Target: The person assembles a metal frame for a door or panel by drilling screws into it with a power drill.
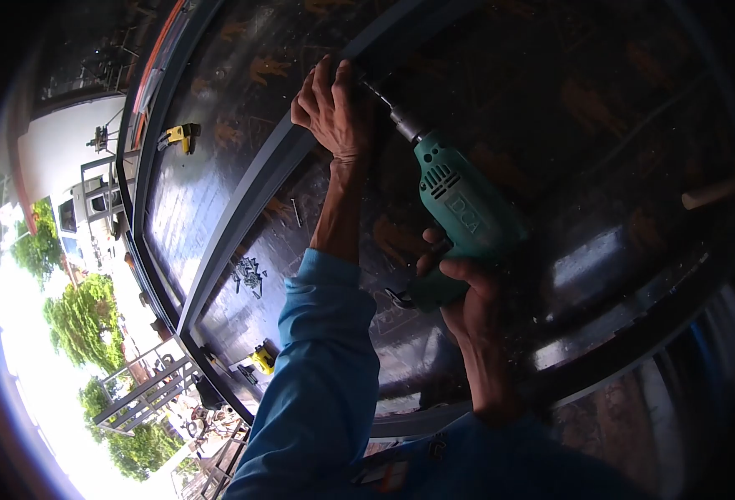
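Observation:
My right hand [471, 292] grips the handle of a green power drill [467, 196] marked DCA. Its chuck and thin drill bit [377, 90] point up and left, toward a grey metal bar [250, 179] that crosses the dark panel. My left hand [331, 112] is closed over that bar beside the bit's tip, fingers curled at its edge. Shadow hides where exactly the tip meets the bar. Under my left forearm, a small pile of screws [249, 273] and a single long thin rod [296, 213] lie on the panel.
A dark shiny panel [175, 200] with orange figure prints spreads beneath the metal framing. A yellow tool [180, 137] lies at the upper left, and another yellow object [262, 358] near the lower edge. A wooden handle [709, 197] juts in at right. Trees [88, 321] stand outside.

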`<state>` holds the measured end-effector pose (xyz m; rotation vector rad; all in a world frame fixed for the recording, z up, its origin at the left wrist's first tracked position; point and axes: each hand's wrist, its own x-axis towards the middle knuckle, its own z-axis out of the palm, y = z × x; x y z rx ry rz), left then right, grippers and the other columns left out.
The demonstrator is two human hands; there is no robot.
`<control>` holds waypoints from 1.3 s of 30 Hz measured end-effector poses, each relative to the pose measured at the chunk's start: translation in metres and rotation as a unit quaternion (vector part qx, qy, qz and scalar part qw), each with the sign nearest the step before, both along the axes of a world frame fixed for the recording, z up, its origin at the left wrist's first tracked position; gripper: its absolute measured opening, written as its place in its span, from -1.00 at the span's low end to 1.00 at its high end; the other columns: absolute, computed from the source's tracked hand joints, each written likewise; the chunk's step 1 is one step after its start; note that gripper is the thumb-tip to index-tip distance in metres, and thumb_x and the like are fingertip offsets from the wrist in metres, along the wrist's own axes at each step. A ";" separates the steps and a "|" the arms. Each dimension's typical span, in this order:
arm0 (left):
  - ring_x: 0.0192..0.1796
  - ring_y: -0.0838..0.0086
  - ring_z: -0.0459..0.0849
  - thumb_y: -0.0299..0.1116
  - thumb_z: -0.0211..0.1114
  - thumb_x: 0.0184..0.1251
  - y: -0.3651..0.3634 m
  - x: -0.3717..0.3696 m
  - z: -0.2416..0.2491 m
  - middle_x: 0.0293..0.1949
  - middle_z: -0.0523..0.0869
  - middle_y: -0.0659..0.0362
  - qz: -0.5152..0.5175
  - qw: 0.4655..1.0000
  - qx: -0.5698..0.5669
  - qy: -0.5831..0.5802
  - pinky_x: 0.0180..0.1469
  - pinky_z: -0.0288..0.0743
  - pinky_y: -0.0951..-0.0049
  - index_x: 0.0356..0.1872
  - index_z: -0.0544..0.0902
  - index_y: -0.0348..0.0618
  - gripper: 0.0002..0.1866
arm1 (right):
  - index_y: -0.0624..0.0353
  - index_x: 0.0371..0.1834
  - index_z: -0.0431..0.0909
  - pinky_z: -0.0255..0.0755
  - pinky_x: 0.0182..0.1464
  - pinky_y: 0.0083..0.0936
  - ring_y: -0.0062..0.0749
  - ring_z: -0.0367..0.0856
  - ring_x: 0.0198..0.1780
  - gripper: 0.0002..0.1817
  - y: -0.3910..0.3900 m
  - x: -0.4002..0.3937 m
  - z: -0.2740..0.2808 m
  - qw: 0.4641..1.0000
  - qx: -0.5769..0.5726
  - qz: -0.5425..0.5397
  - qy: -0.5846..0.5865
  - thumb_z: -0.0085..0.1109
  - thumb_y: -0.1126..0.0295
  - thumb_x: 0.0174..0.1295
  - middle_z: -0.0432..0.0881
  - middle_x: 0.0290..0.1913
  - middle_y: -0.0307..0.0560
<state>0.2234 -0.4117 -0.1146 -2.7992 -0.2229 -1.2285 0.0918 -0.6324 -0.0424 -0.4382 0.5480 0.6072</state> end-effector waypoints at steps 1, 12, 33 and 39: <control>0.16 0.31 0.44 -0.28 0.41 -0.05 0.001 0.000 -0.001 0.09 0.55 0.22 0.000 1.000 0.000 0.000 0.20 0.04 0.16 0.00 0.52 0.06 -0.51 | 0.27 0.22 0.28 0.64 -0.21 -0.43 -0.29 0.67 -0.29 -0.34 0.000 0.000 0.000 1.000 0.001 0.002 -0.006 0.14 0.59 -0.09 0.58 -0.10 0.08; 0.17 0.30 0.43 -0.26 0.39 -0.06 0.000 0.000 0.000 0.12 0.52 0.24 -0.019 1.000 -0.008 -0.012 0.19 0.06 0.14 0.01 0.51 0.11 -0.50 | 0.26 0.21 0.29 0.64 -0.25 -0.42 -0.27 0.67 -0.30 -0.35 0.002 -0.005 -0.002 1.000 0.006 -0.011 0.006 0.13 0.59 -0.09 0.58 -0.11 0.07; 0.14 0.33 0.47 -0.39 0.31 -0.07 -0.003 0.003 0.002 0.11 0.55 0.23 -0.015 1.000 -0.011 -0.022 0.19 0.06 0.16 -0.05 0.54 0.06 -0.57 | 0.24 0.21 0.28 0.68 -0.27 -0.40 -0.26 0.69 -0.30 -0.34 0.006 -0.008 -0.007 0.998 0.049 -0.017 0.031 0.16 0.60 -0.10 0.58 -0.11 0.07; 0.13 0.35 0.47 -0.40 0.29 -0.04 -0.002 0.003 0.001 0.09 0.55 0.25 -0.004 1.000 -0.007 -0.025 0.17 0.08 0.18 -0.06 0.53 0.10 -0.59 | 0.27 0.21 0.29 0.67 -0.22 -0.43 -0.31 0.69 -0.27 -0.34 0.007 -0.008 -0.007 0.999 0.040 -0.015 0.025 0.15 0.58 -0.10 0.60 -0.11 0.04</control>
